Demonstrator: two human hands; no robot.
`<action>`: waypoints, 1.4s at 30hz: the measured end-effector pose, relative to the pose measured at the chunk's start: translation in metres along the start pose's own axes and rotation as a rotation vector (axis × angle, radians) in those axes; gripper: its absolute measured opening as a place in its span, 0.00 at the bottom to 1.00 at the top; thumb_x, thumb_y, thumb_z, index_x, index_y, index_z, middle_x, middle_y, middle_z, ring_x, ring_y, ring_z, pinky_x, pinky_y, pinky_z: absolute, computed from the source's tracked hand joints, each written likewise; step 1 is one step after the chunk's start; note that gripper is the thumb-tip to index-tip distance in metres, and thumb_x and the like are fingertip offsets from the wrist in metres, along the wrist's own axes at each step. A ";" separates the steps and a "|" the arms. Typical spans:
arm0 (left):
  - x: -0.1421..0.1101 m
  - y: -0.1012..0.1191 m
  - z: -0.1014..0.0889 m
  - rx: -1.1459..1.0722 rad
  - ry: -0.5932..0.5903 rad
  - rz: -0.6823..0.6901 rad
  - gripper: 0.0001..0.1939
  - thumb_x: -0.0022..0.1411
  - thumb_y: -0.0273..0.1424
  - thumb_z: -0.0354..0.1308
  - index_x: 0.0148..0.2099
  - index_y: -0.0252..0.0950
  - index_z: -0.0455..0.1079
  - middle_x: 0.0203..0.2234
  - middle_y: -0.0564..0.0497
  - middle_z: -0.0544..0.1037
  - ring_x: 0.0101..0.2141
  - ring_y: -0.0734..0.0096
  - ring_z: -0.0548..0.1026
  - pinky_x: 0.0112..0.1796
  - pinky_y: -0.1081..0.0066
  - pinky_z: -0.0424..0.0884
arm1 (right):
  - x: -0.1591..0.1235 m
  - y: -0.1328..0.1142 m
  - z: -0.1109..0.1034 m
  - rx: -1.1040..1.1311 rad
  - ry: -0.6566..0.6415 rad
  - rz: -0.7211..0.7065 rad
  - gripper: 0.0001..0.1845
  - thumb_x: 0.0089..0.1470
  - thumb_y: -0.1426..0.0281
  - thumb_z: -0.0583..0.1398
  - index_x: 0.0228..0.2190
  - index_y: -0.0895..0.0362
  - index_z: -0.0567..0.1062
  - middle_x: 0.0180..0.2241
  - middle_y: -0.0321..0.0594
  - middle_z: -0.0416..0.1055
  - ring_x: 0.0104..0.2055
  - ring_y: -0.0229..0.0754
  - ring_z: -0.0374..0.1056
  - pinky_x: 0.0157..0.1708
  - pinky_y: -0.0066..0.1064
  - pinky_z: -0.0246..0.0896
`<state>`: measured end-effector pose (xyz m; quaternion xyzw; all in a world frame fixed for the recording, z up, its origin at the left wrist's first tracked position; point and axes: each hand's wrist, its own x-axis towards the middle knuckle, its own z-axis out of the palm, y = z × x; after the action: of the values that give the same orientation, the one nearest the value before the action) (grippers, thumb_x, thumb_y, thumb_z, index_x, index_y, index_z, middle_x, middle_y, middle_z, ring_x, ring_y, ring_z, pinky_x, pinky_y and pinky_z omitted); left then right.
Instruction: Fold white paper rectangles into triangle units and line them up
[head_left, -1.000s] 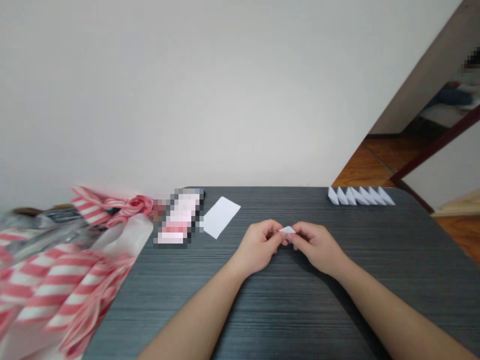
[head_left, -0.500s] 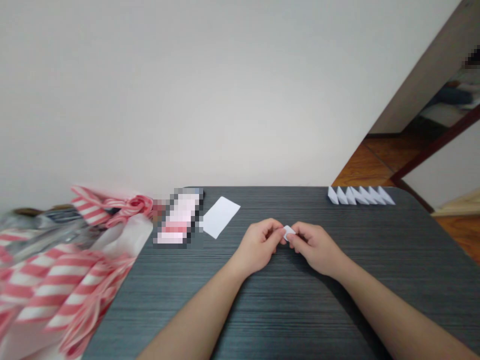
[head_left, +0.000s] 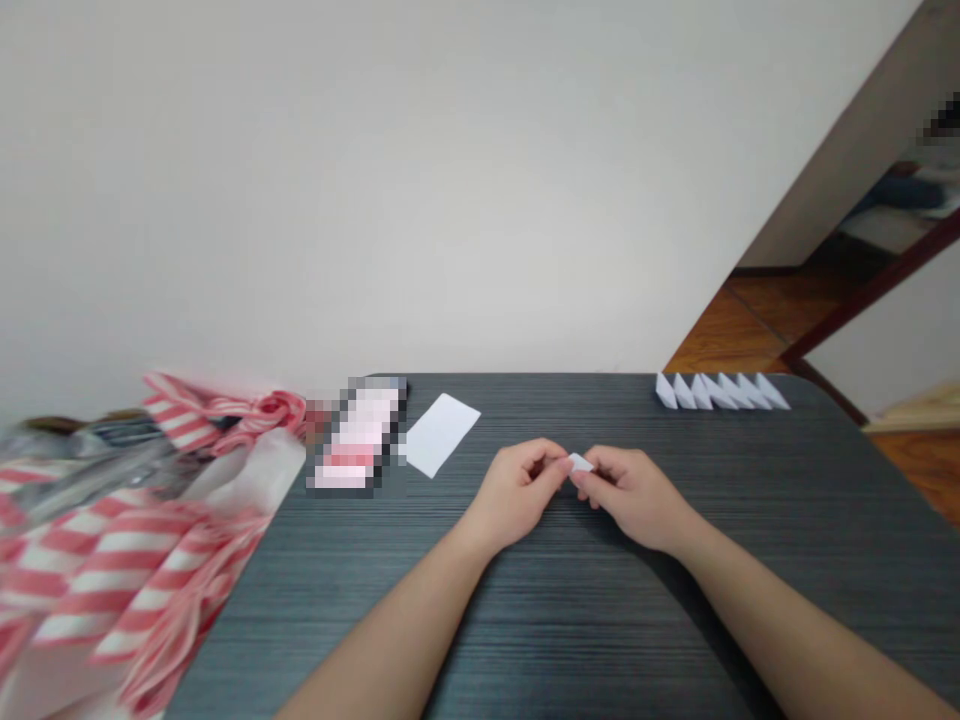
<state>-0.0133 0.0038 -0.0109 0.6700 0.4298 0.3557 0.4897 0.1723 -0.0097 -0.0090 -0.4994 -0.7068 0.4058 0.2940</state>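
My left hand [head_left: 519, 497] and my right hand [head_left: 637, 495] meet over the middle of the dark grey table [head_left: 570, 620]. Both pinch one small folded white paper piece [head_left: 579, 463] between thumb and fingertips, just above the tabletop. Most of the piece is hidden by my fingers. A flat white paper rectangle [head_left: 441, 434] lies to the left of my hands. A row of several folded white paper triangles [head_left: 720, 391] stands at the table's far right edge.
Pink-and-white striped plastic bags [head_left: 127, 540] cover the table's left side. A blurred-out pink object [head_left: 358, 436] lies beside the white rectangle. A plain wall rises behind the table, and a doorway with wooden floor [head_left: 739, 325] opens at the right.
The small paper piece has been turned and pressed tighter between my fingertips. My hands have stayed in nearly the same spot.
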 end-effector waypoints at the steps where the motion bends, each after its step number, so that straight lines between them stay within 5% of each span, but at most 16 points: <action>1: 0.000 0.000 0.000 -0.004 0.005 0.009 0.12 0.64 0.35 0.56 0.31 0.34 0.73 0.23 0.54 0.73 0.24 0.77 0.66 0.26 0.76 0.61 | 0.000 -0.001 -0.001 0.000 -0.001 0.000 0.13 0.59 0.67 0.58 0.24 0.57 0.73 0.19 0.32 0.68 0.22 0.36 0.63 0.25 0.26 0.55; 36: 0.000 0.004 -0.002 0.164 0.021 0.143 0.11 0.65 0.30 0.55 0.30 0.35 0.73 0.27 0.51 0.76 0.31 0.72 0.72 0.33 0.74 0.65 | 0.000 -0.001 -0.002 -0.040 0.055 -0.100 0.11 0.60 0.71 0.58 0.26 0.56 0.74 0.22 0.33 0.70 0.25 0.36 0.65 0.29 0.27 0.57; 42: 0.001 0.003 -0.001 0.127 0.021 0.075 0.12 0.66 0.33 0.54 0.31 0.35 0.73 0.24 0.52 0.75 0.26 0.74 0.70 0.29 0.74 0.64 | -0.001 -0.006 -0.005 -0.026 0.047 -0.111 0.13 0.60 0.70 0.57 0.24 0.56 0.73 0.22 0.33 0.70 0.26 0.37 0.66 0.30 0.28 0.58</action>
<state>-0.0134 0.0043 -0.0082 0.7117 0.4311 0.3530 0.4279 0.1740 -0.0099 -0.0017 -0.4727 -0.7314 0.3678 0.3261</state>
